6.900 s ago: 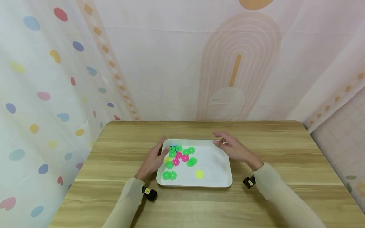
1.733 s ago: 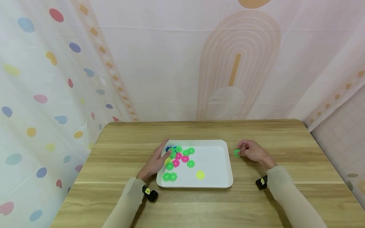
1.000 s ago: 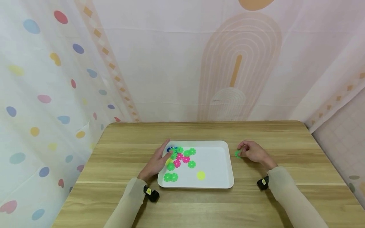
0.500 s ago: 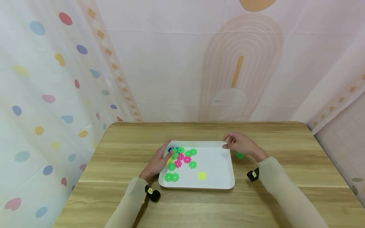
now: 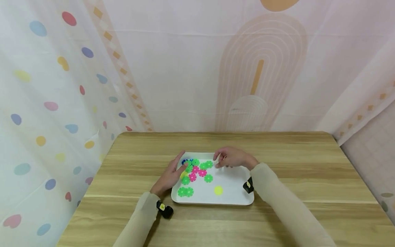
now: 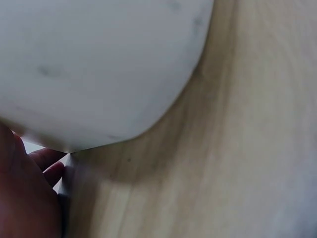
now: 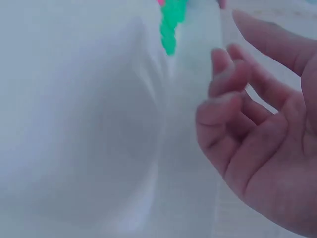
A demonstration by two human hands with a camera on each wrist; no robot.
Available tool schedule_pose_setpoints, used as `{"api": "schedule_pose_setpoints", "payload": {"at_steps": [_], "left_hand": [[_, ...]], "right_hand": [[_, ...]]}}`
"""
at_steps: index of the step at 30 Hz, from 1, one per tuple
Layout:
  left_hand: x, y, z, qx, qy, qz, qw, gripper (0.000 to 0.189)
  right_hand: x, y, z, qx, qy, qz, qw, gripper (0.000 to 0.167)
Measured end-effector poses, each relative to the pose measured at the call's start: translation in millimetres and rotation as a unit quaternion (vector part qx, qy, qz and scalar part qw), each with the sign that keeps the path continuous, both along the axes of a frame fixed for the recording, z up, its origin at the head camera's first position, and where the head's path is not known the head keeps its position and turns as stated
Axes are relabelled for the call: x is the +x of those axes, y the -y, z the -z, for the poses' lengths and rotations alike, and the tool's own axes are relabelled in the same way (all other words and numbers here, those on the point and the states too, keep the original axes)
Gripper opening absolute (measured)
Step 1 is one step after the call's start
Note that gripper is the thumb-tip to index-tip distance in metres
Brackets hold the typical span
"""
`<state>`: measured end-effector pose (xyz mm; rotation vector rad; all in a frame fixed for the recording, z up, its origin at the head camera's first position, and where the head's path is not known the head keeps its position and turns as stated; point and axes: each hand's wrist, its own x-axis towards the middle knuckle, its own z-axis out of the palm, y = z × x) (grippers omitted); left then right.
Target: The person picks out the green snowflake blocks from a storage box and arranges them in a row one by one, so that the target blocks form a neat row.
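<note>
A white tray [image 5: 197, 199] stands on the table, with green, pink, blue and yellow snowflake discs bunched toward its left side. My left hand [image 5: 168, 176] holds the tray's left wall, thumb over the rim and fingers outside; in the left wrist view the tray's pale outer side [image 6: 99, 64] rises beside the hand [image 6: 27, 193]. Over the tray's back middle, my right hand [image 5: 232, 157] hovers just right of a green disc [image 5: 209, 164]. Its fingers are loosely bent, thumb apart, holding nothing in the right wrist view, where green discs [image 7: 171, 27] appear ahead.
A lone yellow disc [image 5: 218, 190] lies near the tray's front. The wooden table [image 5: 308, 164] extends on both sides of the tray. A patterned curtain [image 5: 185, 68] hangs behind it. The right sleeve [image 5: 277, 188] covers the spot where a green disc lay on the table.
My right hand took a green disc to the table right of the tray and let go of it there, then moved back left over the tray. The left hand stayed put.
</note>
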<state>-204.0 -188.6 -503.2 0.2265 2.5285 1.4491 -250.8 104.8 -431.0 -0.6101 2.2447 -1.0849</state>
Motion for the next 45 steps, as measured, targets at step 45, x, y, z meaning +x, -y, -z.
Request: {"api": "schedule_pose_setpoints", "payload": {"at_steps": [45], "left_hand": [[4.5,0.6,-6.9,-0.005,-0.010,0.010,0.9999,0.062]], "right_hand": [[19.4,42,34.4,0.046,0.006,-0.028,0.9985,0.023]]}}
